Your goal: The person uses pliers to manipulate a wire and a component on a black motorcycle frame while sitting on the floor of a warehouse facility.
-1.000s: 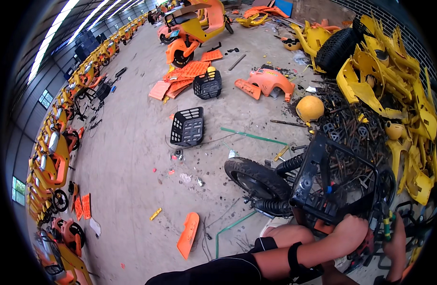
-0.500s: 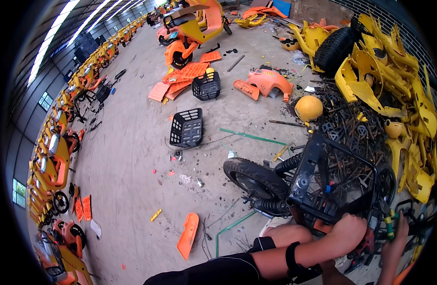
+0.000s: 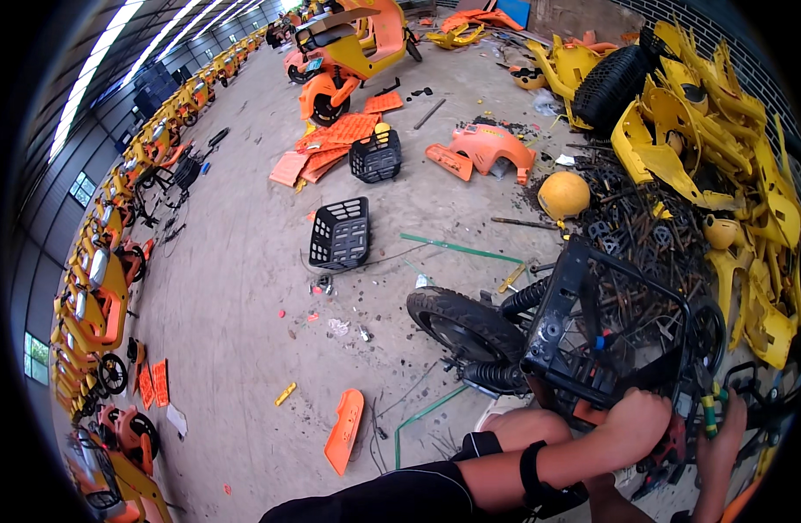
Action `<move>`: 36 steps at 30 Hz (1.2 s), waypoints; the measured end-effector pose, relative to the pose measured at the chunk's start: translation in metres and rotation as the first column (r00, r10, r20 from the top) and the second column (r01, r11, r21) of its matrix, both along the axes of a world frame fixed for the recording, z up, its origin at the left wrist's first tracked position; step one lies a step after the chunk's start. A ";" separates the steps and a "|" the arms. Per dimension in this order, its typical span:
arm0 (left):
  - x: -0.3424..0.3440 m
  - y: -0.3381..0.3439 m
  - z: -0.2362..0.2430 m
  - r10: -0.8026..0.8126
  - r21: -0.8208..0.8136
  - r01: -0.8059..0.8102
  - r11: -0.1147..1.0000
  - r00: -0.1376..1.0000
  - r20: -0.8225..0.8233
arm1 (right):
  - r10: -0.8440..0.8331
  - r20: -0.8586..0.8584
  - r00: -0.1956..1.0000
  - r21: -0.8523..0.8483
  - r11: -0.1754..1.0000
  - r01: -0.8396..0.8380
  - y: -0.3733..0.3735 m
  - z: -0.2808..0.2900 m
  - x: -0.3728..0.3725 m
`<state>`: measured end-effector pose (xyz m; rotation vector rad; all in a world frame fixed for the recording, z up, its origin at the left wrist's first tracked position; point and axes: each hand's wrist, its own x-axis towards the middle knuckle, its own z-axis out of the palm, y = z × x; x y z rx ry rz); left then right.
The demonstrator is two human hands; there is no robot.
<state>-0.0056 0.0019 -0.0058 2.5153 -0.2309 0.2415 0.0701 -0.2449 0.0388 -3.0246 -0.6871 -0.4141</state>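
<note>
A stripped scooter frame (image 3: pixel 548 329) of black metal lies low at the right, its rear wheel (image 3: pixel 466 324) still attached. My left hand (image 3: pixel 637 422) is closed in a fist against the near side of the frame; what its fingers grip is hidden. Further right, my right hand (image 3: pixel 728 429) closes around pliers (image 3: pixel 709 415) with green and yellow handles, whose jaws I cannot make out. Between the two hands is a dark red part (image 3: pixel 675 440), partly covered. Black shock absorbers (image 3: pixel 494 376) sit beside the wheel.
Behind the frame lies a heap of dark metal parts (image 3: pixel 631 231), with yellow body panels (image 3: pixel 757 218) piled at right. A yellow helmet (image 3: pixel 564 195), black basket (image 3: pixel 340 234) and orange panel (image 3: pixel 344 431) lie on the floor. Scooters (image 3: pixel 100 296) line the left.
Both hands keep practically the same place and grip. The whole view has shifted very slightly.
</note>
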 end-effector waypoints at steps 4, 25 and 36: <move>0.001 0.001 0.002 -0.009 -0.018 0.009 1.000 1.000 -0.009 | -0.026 -0.177 0.984 0.121 0.991 0.048 0.001 0.007 -0.001; 0.001 0.000 0.004 -0.023 -0.079 0.022 0.997 1.000 -0.011 | 0.054 -0.069 0.996 0.069 0.996 -0.049 0.006 0.006 -0.008; 0.001 -0.002 0.005 -0.034 -0.077 0.034 0.996 0.999 -0.001 | -0.045 -0.047 0.998 0.086 0.995 0.049 0.019 0.005 -0.034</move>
